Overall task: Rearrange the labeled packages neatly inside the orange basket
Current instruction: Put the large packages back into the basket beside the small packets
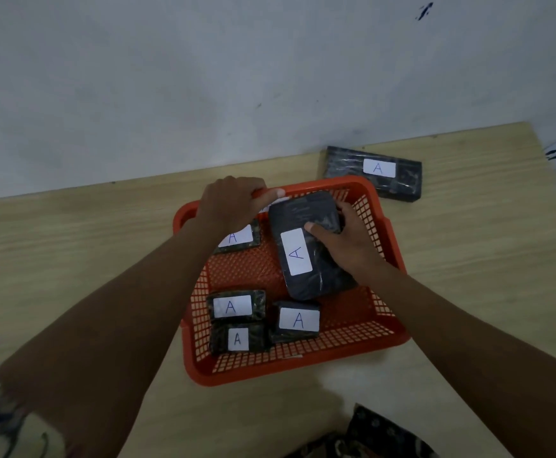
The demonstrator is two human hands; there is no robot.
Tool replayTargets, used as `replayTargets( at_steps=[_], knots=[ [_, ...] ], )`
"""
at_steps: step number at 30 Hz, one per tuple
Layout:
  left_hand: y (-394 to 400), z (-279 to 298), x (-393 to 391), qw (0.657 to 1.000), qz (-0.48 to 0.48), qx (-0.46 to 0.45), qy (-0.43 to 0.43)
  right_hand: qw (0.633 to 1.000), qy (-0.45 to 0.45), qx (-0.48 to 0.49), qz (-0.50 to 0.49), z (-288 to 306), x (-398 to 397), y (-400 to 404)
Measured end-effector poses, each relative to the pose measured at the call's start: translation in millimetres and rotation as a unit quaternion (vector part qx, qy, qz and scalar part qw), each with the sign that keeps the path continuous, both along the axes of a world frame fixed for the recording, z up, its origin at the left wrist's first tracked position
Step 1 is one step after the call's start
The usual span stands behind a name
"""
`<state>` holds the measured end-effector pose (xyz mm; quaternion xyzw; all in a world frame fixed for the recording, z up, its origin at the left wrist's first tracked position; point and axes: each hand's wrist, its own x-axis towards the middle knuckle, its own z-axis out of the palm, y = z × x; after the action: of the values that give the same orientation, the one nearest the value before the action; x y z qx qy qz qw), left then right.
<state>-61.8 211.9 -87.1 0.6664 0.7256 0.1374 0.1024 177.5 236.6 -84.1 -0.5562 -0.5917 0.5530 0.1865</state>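
- Patterned dark fabric point(369, 438) is seen nearest the camera, just below the orange plastic mesh basket point(352, 365), which sits on a pale wood-grain table point(71, 242).
- Three small dark plastic-wrapped packages with white "A" labels point(237, 307) point(237, 338) point(298, 320) are bunched at the basket's near-left corner, touching each other.
- Another small labelled package point(237, 238) is tucked at the basket's far-left, partly hidden by the left arm.
- The basket's far rim is clenched by the left hand point(230, 203), so it's pretty much steadied.
- A large dark wrapped package point(306, 246) is gripped at its far end by the right hand point(346, 241), thumb on top, tilted over the basket's middle-right.
- One long dark labelled package point(374, 171) is left outside, just beyond the basket's far-right corner.
- Could go wrong, probably: slick wrap, so the big one might get dropped onto the small ones, or set down crooked and space wasted for the long one.
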Motion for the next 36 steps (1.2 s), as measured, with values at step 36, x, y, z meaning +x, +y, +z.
replayTargets(
  at_steps=[36],
  knots=[
    [-8,2,8,1.000,0.029,-0.003,0.011,0.922,0.047,0.010,-0.384,21,-18,-57]
  ],
)
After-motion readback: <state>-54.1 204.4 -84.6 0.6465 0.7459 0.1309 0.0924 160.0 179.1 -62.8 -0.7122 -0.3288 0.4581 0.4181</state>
